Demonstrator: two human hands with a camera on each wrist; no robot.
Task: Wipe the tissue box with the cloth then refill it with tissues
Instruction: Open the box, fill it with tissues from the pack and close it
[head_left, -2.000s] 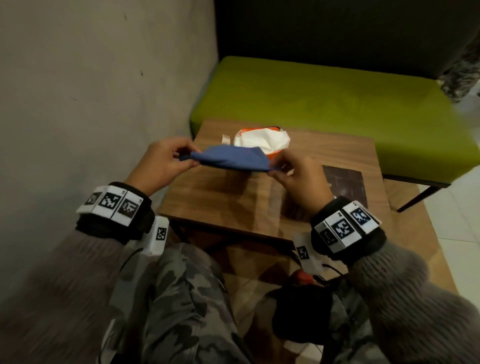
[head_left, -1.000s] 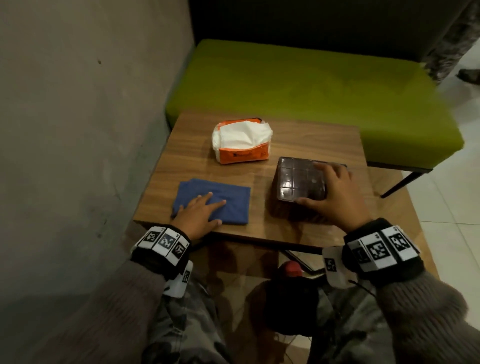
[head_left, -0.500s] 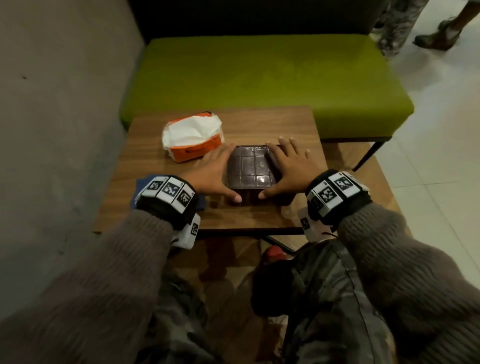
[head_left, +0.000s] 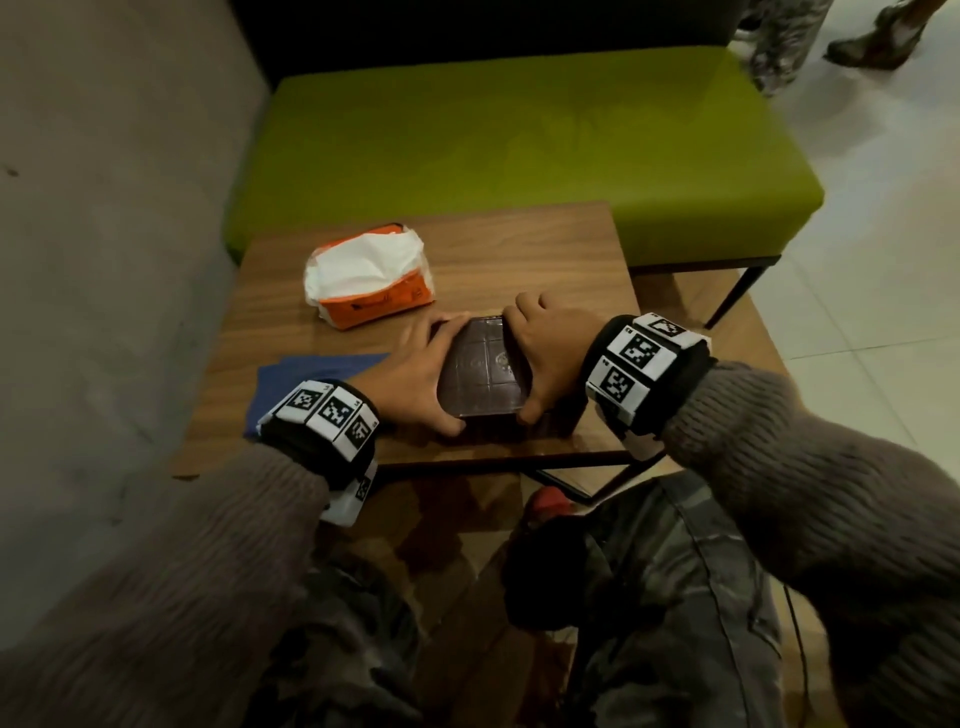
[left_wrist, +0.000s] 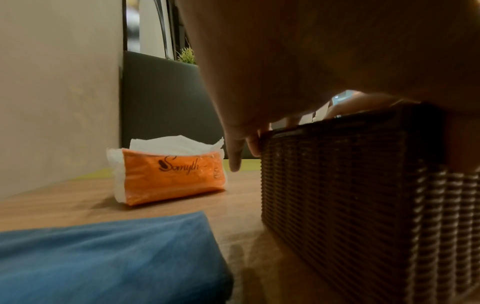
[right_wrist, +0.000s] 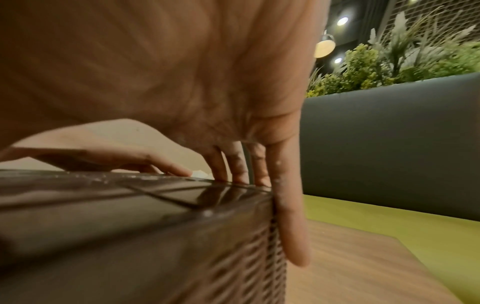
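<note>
The dark brown woven tissue box (head_left: 483, 371) with a glossy lid stands on the wooden table (head_left: 519, 249) near its front edge. My left hand (head_left: 410, 374) grips its left side and my right hand (head_left: 545, 353) its right side, thumbs at the near corners and fingers hooked at the far edge. In the left wrist view, the fingers (left_wrist: 233, 160) reach past the box (left_wrist: 337, 195). In the right wrist view, the fingers (right_wrist: 288, 226) wrap the lid's far corner of the box (right_wrist: 130, 226). The blue cloth (head_left: 311, 369) (left_wrist: 103, 257) lies flat under my left wrist.
An orange pack of white tissues (head_left: 369, 280) (left_wrist: 171, 176) lies on the table behind the box, to its left. A green bench (head_left: 519, 135) runs along the table's far side and a grey wall (head_left: 104, 208) stands on the left. Someone's feet (head_left: 872, 36) are at the top right.
Both hands laid the blue cloth down on the table's left. The right hand, then the left, went to the tissue box, and both now clasp its sides, fingers curled over its far edge.
</note>
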